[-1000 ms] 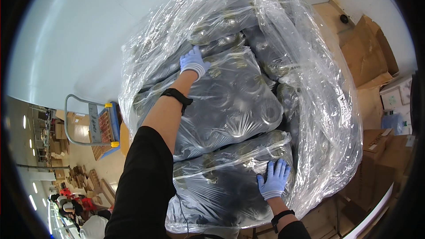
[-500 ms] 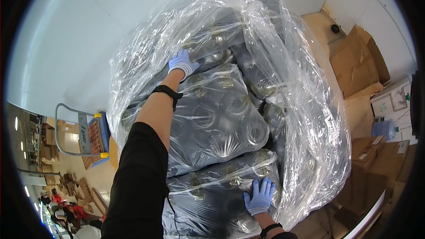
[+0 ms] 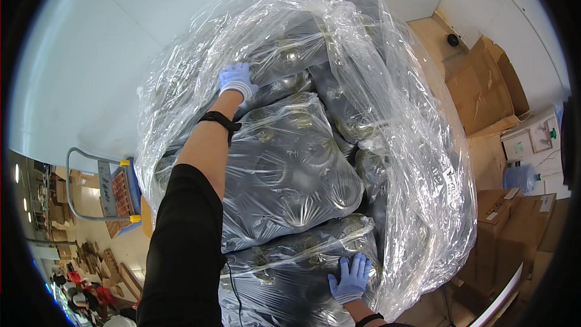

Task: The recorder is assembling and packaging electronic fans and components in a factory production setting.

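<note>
A big clear plastic liner (image 3: 417, 206) stands wide around several clear plastic bags packed side by side. Dark grey contents with round shapes show through the film; their kind I cannot make out. My left hand (image 3: 238, 80), in a pale blue knit glove with a striped cuff, is at the far left, its fingers bent into the liner's crinkled film beside a far bag (image 3: 290, 54). My gloved right hand (image 3: 351, 277) lies with fingers spread on the nearest bag (image 3: 284, 278). Between the hands sits a bulging middle bag (image 3: 296, 169), untouched by either palm.
An open cardboard box (image 3: 481, 88) lies at the right, with more brown cartons (image 3: 514, 224) nearer me and a blue water jug (image 3: 520, 178) between. A platform cart (image 3: 115, 188) stands at the left. Pale walls (image 3: 109, 54) rise behind. People are visible far off at the lower left.
My left hand has shifted left with the film, and its fingers are more bent. The liner's left side bulges further outward. My right hand remains spread on the near bag.
</note>
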{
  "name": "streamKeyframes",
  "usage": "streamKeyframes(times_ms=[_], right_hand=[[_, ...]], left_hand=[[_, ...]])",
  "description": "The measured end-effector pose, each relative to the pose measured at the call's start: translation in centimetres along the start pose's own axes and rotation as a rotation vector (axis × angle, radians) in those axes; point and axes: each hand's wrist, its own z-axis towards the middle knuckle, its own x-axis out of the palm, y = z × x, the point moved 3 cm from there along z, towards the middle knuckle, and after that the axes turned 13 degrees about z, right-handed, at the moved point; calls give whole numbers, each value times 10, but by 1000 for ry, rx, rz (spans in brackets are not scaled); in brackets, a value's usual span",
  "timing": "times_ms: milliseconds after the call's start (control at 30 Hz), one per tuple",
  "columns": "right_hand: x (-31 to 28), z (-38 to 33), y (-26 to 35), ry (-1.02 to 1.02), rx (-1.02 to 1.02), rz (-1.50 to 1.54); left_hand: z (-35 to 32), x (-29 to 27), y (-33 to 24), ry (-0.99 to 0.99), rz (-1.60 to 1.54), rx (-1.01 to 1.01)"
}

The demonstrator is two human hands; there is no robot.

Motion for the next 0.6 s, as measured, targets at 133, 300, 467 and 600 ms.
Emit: streamKeyframes(times_ms=[133,300,467,600], right_hand=[[-1,0,0,27,2,-19],[4,-4,0,-9,-26,0],[1,-3,-1,-3,-5,5],[-1,-3,0,-14,-14,53]], left_hand=[[2,-5,0,65,-44,1],[5,-8,-6,82,42,-55],[4,-3,-9,16,35,-28],[1,-8,-11,-6,52,-37]])
